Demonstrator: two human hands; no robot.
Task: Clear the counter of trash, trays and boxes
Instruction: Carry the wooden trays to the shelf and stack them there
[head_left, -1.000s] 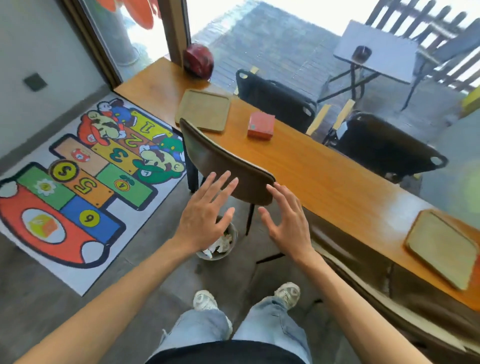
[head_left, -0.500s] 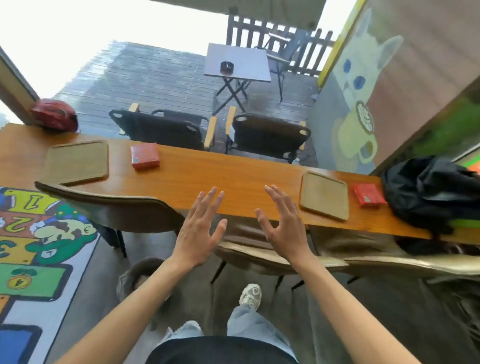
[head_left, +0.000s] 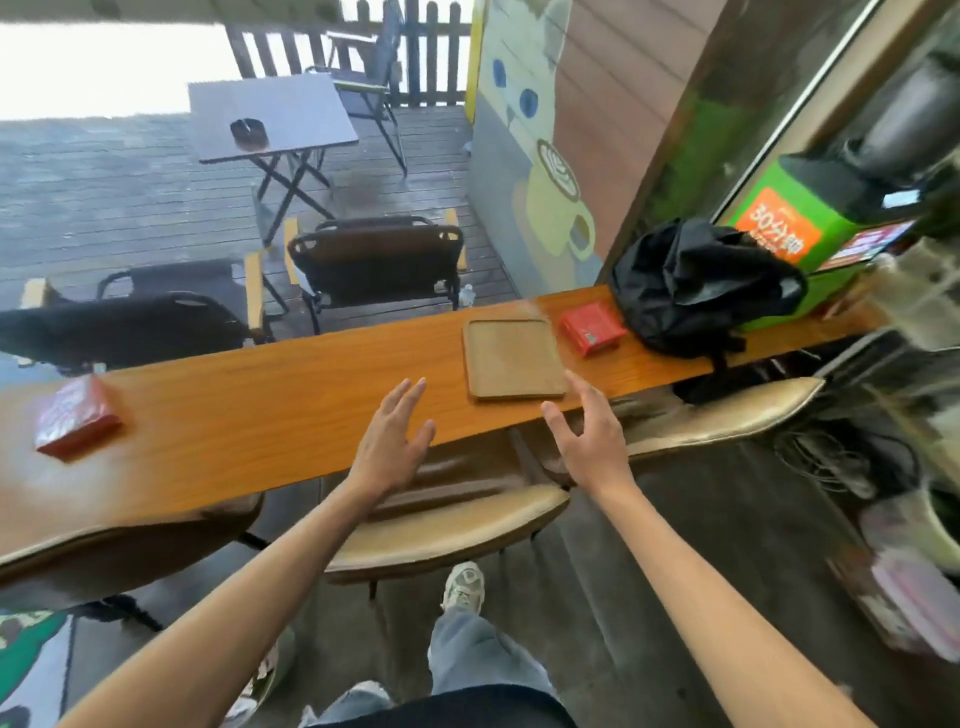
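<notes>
A long wooden counter (head_left: 270, 421) runs across the view. A flat brown tray (head_left: 511, 358) lies on it right of centre, with a red box (head_left: 592, 327) just to its right. Another red box (head_left: 75, 418) lies blurred at the far left. My left hand (head_left: 389, 441) hovers open over the counter's near edge, left of the tray. My right hand (head_left: 587, 436) is open with fingers spread, its fingertips near the tray's near right corner. Neither hand holds anything.
A black backpack (head_left: 696, 286) sits on the counter's right end beside a green box (head_left: 795, 234). Brown chairs (head_left: 447, 530) stand pushed under the near edge. Black chairs (head_left: 379, 260) and a folding table (head_left: 270, 114) stand on the deck beyond. Cables and clutter fill the right side.
The view has swung right along the counter, from the left tray and floor mat to the right tray, red box and backpack. Both open hands have come nearer the right tray.
</notes>
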